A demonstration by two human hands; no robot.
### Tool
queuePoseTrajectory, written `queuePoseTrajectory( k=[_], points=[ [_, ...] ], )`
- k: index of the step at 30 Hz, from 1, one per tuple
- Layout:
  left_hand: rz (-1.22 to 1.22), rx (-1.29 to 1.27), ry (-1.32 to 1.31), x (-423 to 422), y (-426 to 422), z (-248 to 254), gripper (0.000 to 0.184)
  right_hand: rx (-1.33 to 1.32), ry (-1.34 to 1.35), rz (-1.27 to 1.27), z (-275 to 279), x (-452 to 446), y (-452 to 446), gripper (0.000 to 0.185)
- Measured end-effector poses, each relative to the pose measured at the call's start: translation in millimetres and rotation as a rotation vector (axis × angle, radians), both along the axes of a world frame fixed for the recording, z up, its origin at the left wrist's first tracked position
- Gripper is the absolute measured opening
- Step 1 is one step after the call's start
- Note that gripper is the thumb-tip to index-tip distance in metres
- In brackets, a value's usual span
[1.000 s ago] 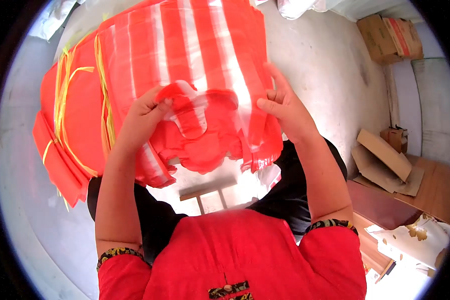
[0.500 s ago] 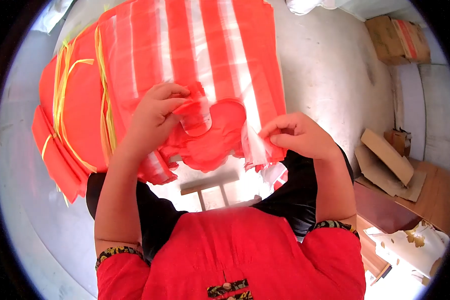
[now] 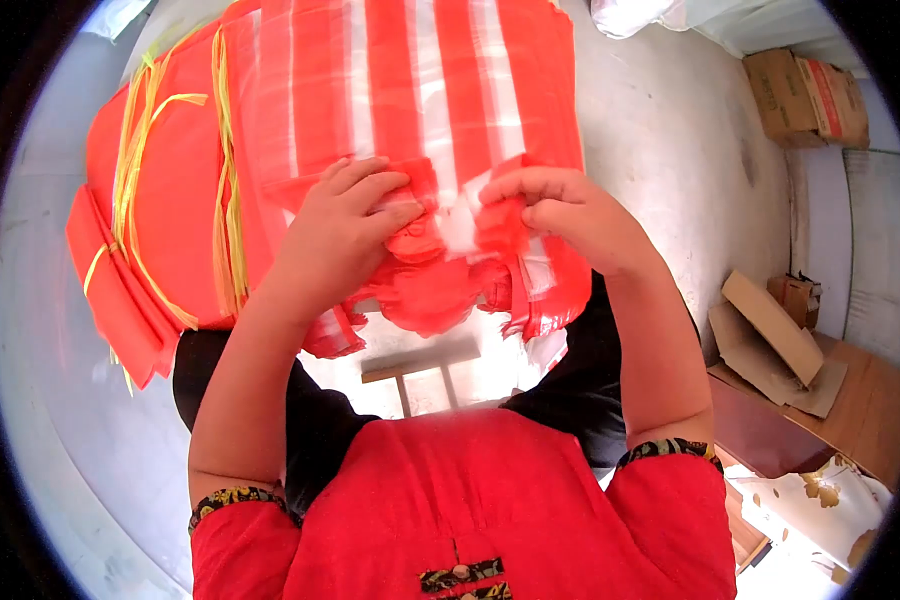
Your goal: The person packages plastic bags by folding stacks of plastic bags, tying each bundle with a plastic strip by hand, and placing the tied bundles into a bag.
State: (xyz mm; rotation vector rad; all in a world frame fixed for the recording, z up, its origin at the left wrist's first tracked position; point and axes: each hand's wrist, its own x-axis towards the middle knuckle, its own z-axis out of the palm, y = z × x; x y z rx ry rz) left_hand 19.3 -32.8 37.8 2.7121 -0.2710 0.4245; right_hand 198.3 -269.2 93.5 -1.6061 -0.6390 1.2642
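Note:
A thick stack of red plastic bags with clear white stripes [image 3: 395, 90] lies in front of me, with cut-out handles along the near edge. My left hand [image 3: 345, 215] is closed on the gathered bag layers left of the middle, thumb and fingers pinching the plastic. My right hand [image 3: 565, 215] pinches the plastic right of the middle, its fingertips at a folded-up flap. Between the hands the striped plastic is crumpled, and more ragged red layers [image 3: 425, 300] hang below them. How many layers each hand holds is hidden.
Yellow ties [image 3: 225, 170] lie along the stack's left part, beside a folded red bundle [image 3: 120, 290]. A wooden bar frame [image 3: 420, 362] is below the near edge. At right are a cardboard box [image 3: 805, 98], an opened carton [image 3: 770, 345] and a brown wooden surface [image 3: 860, 400].
My right hand has moved left and up, bringing a bag edge toward the middle. My left hand has moved slightly right, closer to it. The view has shifted slightly.

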Motion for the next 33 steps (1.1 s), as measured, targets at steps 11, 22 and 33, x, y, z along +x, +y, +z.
queuePoseTrajectory(
  k=[11,22,33],
  points=[
    [0.024,-0.029,0.008,-4.1,-1.7,-2.3,0.031,0.038,-0.508,0.062,-20.5,-3.9,45.9,0.031],
    [0.026,-0.019,-0.002,-5.7,-1.4,-7.6,0.031,0.057,-0.405,0.170,-14.8,7.7,50.5,0.046],
    [0.026,-0.017,-0.014,-3.7,-1.7,-8.2,0.032,0.045,-0.492,0.148,-14.7,-1.6,55.9,0.042]
  ],
)
